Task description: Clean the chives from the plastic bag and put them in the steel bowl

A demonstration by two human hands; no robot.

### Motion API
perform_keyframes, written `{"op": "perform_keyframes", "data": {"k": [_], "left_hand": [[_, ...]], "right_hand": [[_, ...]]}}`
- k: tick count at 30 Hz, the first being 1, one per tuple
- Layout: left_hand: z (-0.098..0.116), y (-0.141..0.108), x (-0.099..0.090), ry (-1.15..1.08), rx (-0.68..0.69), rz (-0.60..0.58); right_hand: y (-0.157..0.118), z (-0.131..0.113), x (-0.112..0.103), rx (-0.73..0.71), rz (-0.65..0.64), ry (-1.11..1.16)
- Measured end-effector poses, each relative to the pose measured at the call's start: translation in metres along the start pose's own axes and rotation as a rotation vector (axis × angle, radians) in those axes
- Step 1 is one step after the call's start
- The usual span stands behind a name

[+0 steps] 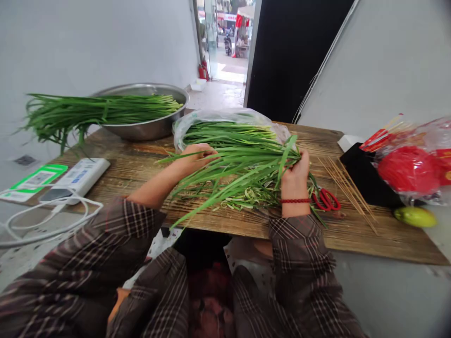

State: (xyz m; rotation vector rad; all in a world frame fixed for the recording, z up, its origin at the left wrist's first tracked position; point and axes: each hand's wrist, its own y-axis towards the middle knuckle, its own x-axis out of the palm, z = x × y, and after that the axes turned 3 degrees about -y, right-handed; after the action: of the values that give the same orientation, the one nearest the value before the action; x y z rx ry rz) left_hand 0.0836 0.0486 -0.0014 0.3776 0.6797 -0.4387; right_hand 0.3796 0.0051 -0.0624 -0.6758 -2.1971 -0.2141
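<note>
A bundle of garlic chives (239, 162) stretches between my hands above the table. My right hand (297, 176), with a red bracelet at the wrist, is closed around the bundle's right end. At the leafy side, my left hand (197, 158) has its fingers bent at the upper leaves; whether they grip any is hidden. Behind the hands, more chives (229, 133) lie in a clear plastic bag (181, 126). Loose trimmings (246, 199) are scattered beneath the bundle. Red-handled scissors (326, 199) rest just right of my right wrist, blades partly covered.
A metal basin (148, 130) with chives (105, 109) overhanging it stands back left. A white device (79, 178), cables (52, 218) and a QR card (37, 180) lie left. Wooden skewers (348, 188), a black box (366, 176), red packaging (410, 169) and a yellow-green fruit (416, 217) are right.
</note>
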Motion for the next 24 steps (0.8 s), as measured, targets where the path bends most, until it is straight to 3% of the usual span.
{"op": "perform_keyframes", "data": {"k": [12, 24], "left_hand": [[-0.003, -0.039, -0.037, -0.420, -0.180, 0.298], [-0.023, -0.053, -0.041, -0.613, -0.225, 0.316]], "right_hand": [[-0.013, -0.008, 0.007, 0.043, 0.196, 0.177], [-0.001, -0.007, -0.011, 0.015, 0.149, 0.141]]}}
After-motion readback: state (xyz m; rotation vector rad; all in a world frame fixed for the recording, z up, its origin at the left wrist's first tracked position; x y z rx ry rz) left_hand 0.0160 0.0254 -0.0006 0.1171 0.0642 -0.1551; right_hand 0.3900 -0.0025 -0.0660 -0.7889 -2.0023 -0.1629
